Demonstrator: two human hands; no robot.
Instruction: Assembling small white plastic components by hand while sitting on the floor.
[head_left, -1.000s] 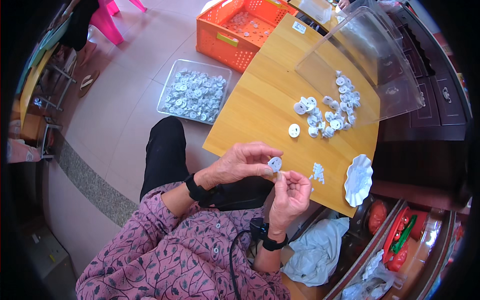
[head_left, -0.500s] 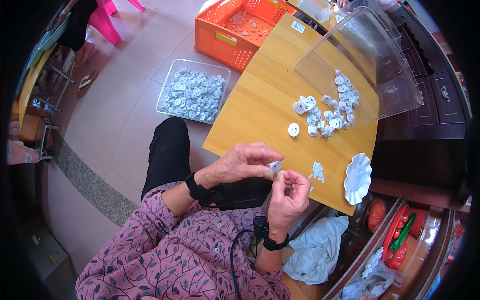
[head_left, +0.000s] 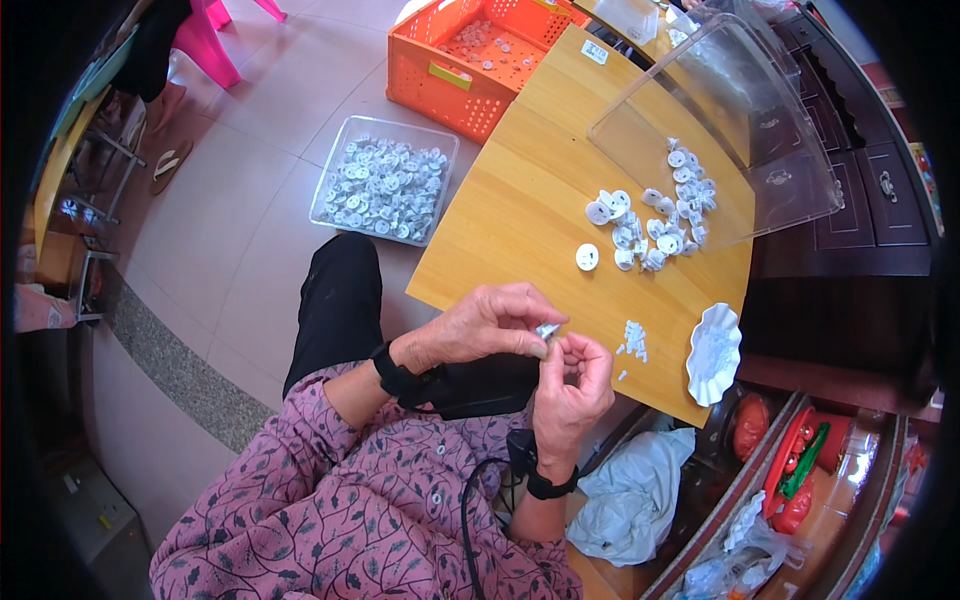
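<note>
Between thumb and fingers, my left hand [head_left: 500, 322] grips a small white round plastic piece [head_left: 547, 331], tilted edge-on over the table's near edge. My right hand [head_left: 574, 390] is pinched against the lower side of that piece; whatever its fingertips hold is too small to make out. More white round plastic pieces [head_left: 670, 243] with slots in their faces lie heaped on the table, one [head_left: 587, 257] a little apart. Closer to my right hand is a small pile of tiny white pegs [head_left: 634, 338], beside a white wavy-rimmed dish [head_left: 697, 384] of small translucent bits.
A clear tub [head_left: 318, 205] full of white pieces stands on the floor to the left, by an orange crate [head_left: 440, 98]. A clear plastic bin [head_left: 720, 140] leans across the wooden table [head_left: 510, 200]. An open drawer [head_left: 850, 530] and white bag [head_left: 632, 500] are at lower right.
The white round piece has turned from showing its face to edge-on in my left fingers. My right hand has shifted slightly left and up.
</note>
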